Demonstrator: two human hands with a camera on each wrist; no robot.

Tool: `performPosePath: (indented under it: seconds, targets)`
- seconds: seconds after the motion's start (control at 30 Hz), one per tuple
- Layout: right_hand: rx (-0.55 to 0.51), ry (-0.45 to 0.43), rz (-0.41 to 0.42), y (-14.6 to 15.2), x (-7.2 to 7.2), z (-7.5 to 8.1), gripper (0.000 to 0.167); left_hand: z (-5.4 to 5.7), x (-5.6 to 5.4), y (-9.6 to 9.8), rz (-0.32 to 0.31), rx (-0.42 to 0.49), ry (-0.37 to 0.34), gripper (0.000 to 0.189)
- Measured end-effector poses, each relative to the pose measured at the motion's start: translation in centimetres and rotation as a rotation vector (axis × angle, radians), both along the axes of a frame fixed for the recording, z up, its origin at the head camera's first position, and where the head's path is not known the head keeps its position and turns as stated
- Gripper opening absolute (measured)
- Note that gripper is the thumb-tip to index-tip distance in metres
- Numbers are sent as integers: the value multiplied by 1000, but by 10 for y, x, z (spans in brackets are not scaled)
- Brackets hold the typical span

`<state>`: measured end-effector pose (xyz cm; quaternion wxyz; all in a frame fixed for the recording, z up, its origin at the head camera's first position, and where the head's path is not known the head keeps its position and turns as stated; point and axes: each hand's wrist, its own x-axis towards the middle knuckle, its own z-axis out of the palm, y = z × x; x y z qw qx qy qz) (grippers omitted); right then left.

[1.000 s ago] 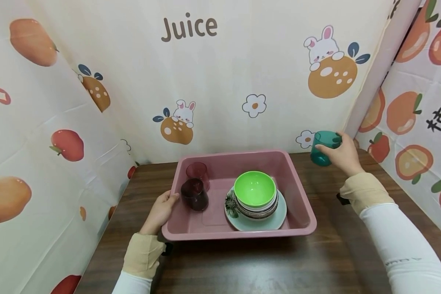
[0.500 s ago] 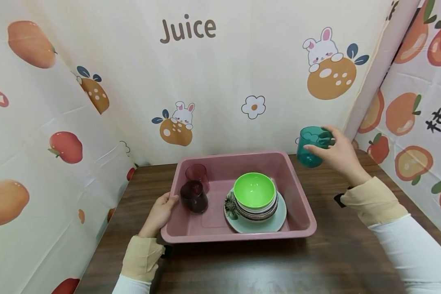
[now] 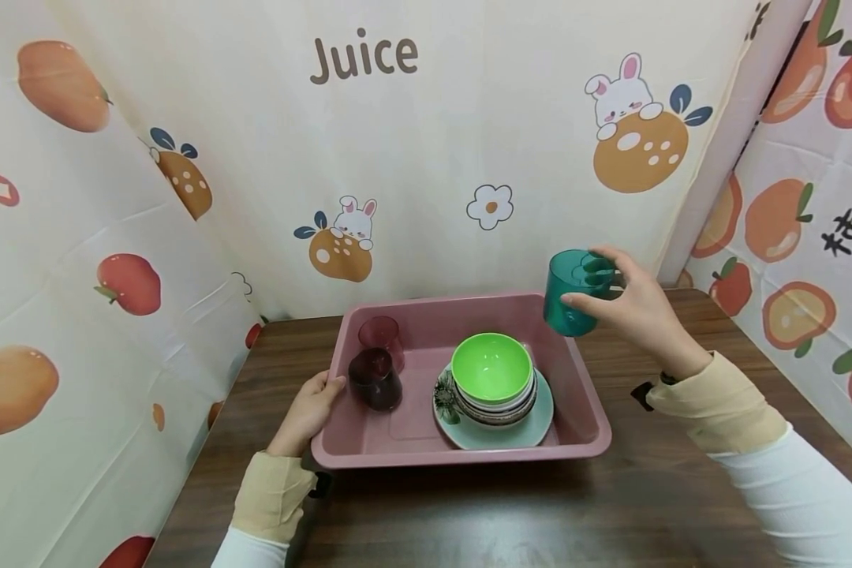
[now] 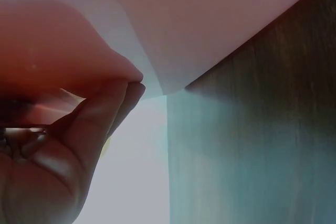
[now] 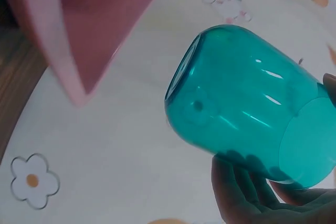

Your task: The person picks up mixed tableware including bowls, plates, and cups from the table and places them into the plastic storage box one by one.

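Observation:
My right hand [image 3: 642, 312] grips a clear teal cup [image 3: 566, 296] by its side, thumb in front and fingers behind. The cup hangs over the back right corner of a pink plastic basin [image 3: 419, 456]. In the right wrist view the teal cup [image 5: 241, 103] fills the middle, its base toward the basin wall [image 5: 100, 35]. My left hand [image 3: 311, 412] pinches the left rim of the basin; the left wrist view shows fingers [image 4: 100, 114] and thumb meeting at that rim. Inside the basin, a dark purple cup [image 3: 375, 386] and a clear red cup [image 3: 383, 335] stand at the left.
A bright green bowl [image 3: 492, 369] tops a stack of bowls on a pale plate [image 3: 539, 430] in the basin's right half. The basin rests on a dark wooden table [image 3: 468, 521]. Fruit-print cloth [image 3: 426, 181] hangs behind the table and along both sides.
My right hand has carried the teal cup leftward, from beyond the basin's right side to its back right corner. The left hand stays on the rim.

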<state>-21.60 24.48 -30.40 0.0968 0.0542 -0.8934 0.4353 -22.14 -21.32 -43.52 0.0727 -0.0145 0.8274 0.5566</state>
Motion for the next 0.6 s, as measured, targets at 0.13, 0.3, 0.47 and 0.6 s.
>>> performPosePath:
  seconds: [0.13, 0.3, 0.47, 0.6]
  targets:
    - [3, 22, 41, -12, 6, 3, 81, 1, 0, 0, -15, 24, -13, 38]
    - [5, 27, 87, -27, 11, 3, 80, 5, -1, -2, -31, 32, -32, 46]
    - [-12, 43, 143, -41, 14, 2, 79, 21, 1, -4, -23, -2, -29, 61]
    - [-57, 43, 202, -50, 17, 2, 76, 45, 5, -6, -4, -88, 15, 65]
